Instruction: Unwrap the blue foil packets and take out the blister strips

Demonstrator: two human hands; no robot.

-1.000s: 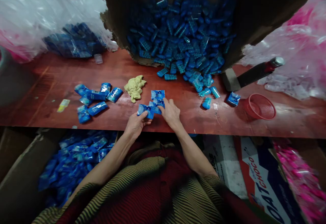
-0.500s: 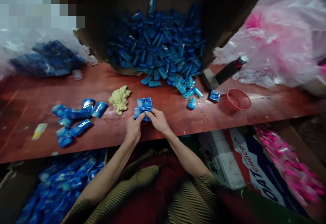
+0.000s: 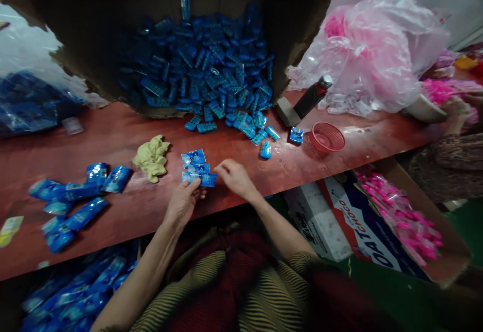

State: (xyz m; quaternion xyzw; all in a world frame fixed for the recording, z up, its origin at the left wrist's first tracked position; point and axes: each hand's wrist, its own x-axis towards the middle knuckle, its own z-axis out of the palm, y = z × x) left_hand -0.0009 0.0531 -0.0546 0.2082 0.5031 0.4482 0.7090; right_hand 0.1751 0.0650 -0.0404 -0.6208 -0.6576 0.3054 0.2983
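My left hand [image 3: 184, 200] holds a flat blue printed packet [image 3: 207, 179] near the table's front edge, its thumb on top and fingers beneath. My right hand [image 3: 237, 178] is just right of the packet, thumb and fingers drawn together, with nothing visible in them. Behind the held packet, more flat blue packets [image 3: 193, 158] lie on the table. To the left is a crumpled yellow cloth [image 3: 151, 158], and beyond it a loose pile of plump blue pouches [image 3: 83, 191].
A torn cardboard box [image 3: 304, 32] holds many blue wrapped pieces [image 3: 211, 65], some spilled onto the red table [image 3: 241, 146]. On the right are a dark bottle [image 3: 314, 95], a red basket [image 3: 328, 137] and pink plastic bags [image 3: 373, 50]. Another person's hand [image 3: 456, 113] is at far right.
My hands have moved apart; the right one has come off the packet, which now lies flatter in my left. The view has swung right, bringing another person's hand into sight.
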